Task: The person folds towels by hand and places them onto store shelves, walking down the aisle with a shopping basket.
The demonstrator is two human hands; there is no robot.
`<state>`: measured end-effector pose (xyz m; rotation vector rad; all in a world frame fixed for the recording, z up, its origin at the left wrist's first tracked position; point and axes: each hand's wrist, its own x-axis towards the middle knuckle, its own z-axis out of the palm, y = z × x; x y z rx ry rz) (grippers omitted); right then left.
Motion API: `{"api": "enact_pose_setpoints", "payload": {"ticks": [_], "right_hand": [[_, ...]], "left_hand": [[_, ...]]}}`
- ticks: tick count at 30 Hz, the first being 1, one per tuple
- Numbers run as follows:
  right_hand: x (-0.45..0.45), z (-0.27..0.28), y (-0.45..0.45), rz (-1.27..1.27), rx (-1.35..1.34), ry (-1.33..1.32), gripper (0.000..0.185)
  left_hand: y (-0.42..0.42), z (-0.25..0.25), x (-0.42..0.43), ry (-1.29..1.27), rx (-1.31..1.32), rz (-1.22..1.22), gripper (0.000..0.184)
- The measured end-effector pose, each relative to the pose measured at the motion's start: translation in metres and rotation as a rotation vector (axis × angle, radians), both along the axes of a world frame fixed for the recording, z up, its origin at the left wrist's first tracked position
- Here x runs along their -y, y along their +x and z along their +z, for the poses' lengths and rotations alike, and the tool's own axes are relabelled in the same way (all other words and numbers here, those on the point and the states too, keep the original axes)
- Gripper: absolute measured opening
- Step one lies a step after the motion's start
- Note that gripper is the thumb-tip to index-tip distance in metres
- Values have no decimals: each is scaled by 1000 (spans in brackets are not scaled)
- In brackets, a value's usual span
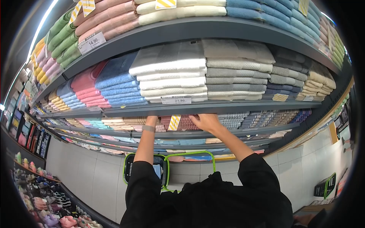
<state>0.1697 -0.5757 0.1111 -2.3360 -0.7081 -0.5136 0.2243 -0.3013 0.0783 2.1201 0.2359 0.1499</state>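
Note:
Both arms reach into the shelf level below the white towels. My left hand (151, 120), with a grey band at its wrist, is at the left side of a dark-pink towel stack (187, 123). Its fingers are hidden beneath the shelf edge above. On the right side of that stack, my right hand (208, 122) rests against the towels. Its thumb is stretched out apart from the hand, while the other fingertips are hidden under the shelf. A yellow-and-white striped tag (174, 122) hangs in front of the stack between the hands.
Overhead, a shelf board (197, 28) carries folded towels. White towels (173, 72) and grey towels (237, 76) fill the level below it. A black-and-green basket (165, 171) stands on the floor near my body. Another basket (325, 186) is at right. Shoes (40, 203) are lower left.

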Motion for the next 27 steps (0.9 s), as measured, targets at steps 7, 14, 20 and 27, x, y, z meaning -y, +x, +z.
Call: {"api": "enact_pose_setpoints", "payload": {"ticks": [7,14,20,27], "right_hand": [[19,-22,10,-1,119,-121,28],[-9,-21,10,131,64,-105,26],[-22,-5,2,272,6,-76,30],[-23,-17,14,263,-40,-20,39]], "left_hand": [[-78,-10,12,119,548,129,28],[-123,-38,62,-234,409,-47,21],[-118,0,68,-834,152,-142,20],[-109,15,92,-818,347,-207,38]]}}
